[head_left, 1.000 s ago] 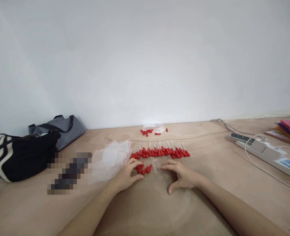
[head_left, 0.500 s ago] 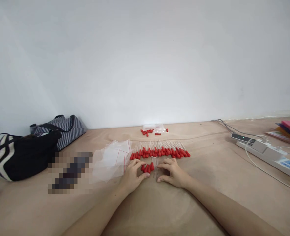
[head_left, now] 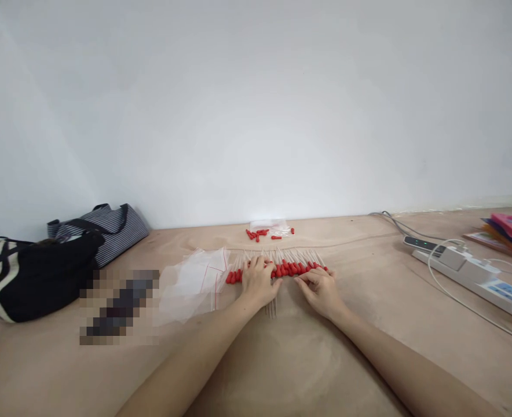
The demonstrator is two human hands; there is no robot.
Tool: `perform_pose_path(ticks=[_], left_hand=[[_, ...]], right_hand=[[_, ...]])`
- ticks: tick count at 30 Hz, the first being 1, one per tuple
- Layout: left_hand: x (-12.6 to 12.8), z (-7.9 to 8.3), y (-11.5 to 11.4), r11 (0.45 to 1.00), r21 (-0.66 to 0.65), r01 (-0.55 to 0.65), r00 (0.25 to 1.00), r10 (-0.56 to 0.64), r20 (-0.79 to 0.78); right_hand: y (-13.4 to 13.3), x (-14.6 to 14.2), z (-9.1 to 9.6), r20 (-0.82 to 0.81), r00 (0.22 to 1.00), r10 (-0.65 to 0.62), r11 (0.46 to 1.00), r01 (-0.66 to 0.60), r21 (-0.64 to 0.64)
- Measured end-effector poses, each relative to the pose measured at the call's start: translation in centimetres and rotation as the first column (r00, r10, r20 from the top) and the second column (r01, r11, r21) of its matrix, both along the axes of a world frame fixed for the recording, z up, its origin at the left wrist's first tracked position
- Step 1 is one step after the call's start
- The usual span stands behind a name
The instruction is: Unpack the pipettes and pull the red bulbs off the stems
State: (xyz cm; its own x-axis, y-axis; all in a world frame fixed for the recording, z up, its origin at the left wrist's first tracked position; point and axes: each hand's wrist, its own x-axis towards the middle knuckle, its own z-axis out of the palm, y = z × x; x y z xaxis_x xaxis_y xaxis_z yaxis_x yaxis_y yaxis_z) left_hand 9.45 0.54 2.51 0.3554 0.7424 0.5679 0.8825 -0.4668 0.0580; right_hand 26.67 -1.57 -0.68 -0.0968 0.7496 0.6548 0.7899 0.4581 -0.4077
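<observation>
A row of droppers with red rubber bulbs (head_left: 291, 268) lies across the tabletop, with the pale stems pointing away from me. My left hand (head_left: 258, 282) rests over the left half of this row, fingers stretched forward across the bulbs and hiding some of them. At the right end, my right hand (head_left: 321, 291) has bent fingers against the nearest bulbs, its thumb beside them. Several thin clear glass tubes (head_left: 272, 308) lie below my left hand, partly covered by it. The small group of loose bulbs is hidden behind the left hand.
Clear zip bags (head_left: 193, 281) with red lines lie left of the row. Loose red bulbs (head_left: 256, 234) and a small clear bag (head_left: 270, 224) sit near the wall. A power strip (head_left: 473, 272) with cables stands right; a black bag (head_left: 51, 272) and striped bag (head_left: 121, 231) stand left.
Both hands have moved forward from the glass tubes to the dropper row. The left went right and forward over the bulbs; the right shifted to the row's right end.
</observation>
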Motion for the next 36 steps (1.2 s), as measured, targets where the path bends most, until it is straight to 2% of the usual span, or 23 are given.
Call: perform_pose_path(ticks=[6,9,12,14,17,19,22,25,30,36], left_hand=[[1.3,0.1,1.0,0.999,-0.005,-0.051,0.999,0.051,-0.019],[1.0,0.4,0.4,0.998,0.024,-0.062,0.997,0.061,0.044],[-0.5,0.7,-0.9,0.996,0.075,-0.057,0.990,0.047,0.136],[-2.1,0.6,-2.1,0.993,0.121,-0.004,0.984,-0.017,0.176],[-4.6,0.2,-3.8,0.975,0.173,0.142,0.972,-0.170,0.162],[-5.8,-0.2,-4.6,0.954,0.196,0.227,0.960,-0.253,0.117],[-6.8,-0.7,-5.1,0.927,0.235,0.292,0.946,-0.316,0.071],[-6.7,-0.8,-5.0,0.911,0.253,0.327,0.934,-0.352,0.061],[-5.9,-0.7,-5.0,0.889,0.238,0.391,0.915,-0.403,0.000],[-4.7,-1.6,-4.4,0.897,0.192,0.398,0.915,-0.373,-0.151]], right_hand=[[-0.4,-0.4,0.3,-0.023,0.998,0.055,0.998,-0.055,-0.004],[-0.4,-0.4,0.4,-0.006,0.998,0.057,0.998,-0.057,0.012],[-0.5,-0.2,0.4,0.048,0.996,0.070,0.994,-0.074,0.079],[-0.7,-0.2,0.6,0.097,0.993,0.070,0.984,-0.084,0.158],[-1.5,-0.6,0.8,0.207,0.976,0.073,0.956,-0.127,0.265],[-2.0,-1.1,0.8,0.306,0.947,0.101,0.937,-0.194,0.290],[-2.3,-1.8,0.5,0.411,0.895,0.172,0.907,-0.306,0.288],[-2.3,-2.3,-0.1,0.422,0.883,0.204,0.886,-0.350,0.305],[-2.4,-2.5,-0.4,0.416,0.897,0.148,0.864,-0.322,0.386],[-2.7,-2.6,-0.9,0.441,0.890,0.116,0.816,-0.339,0.469]])
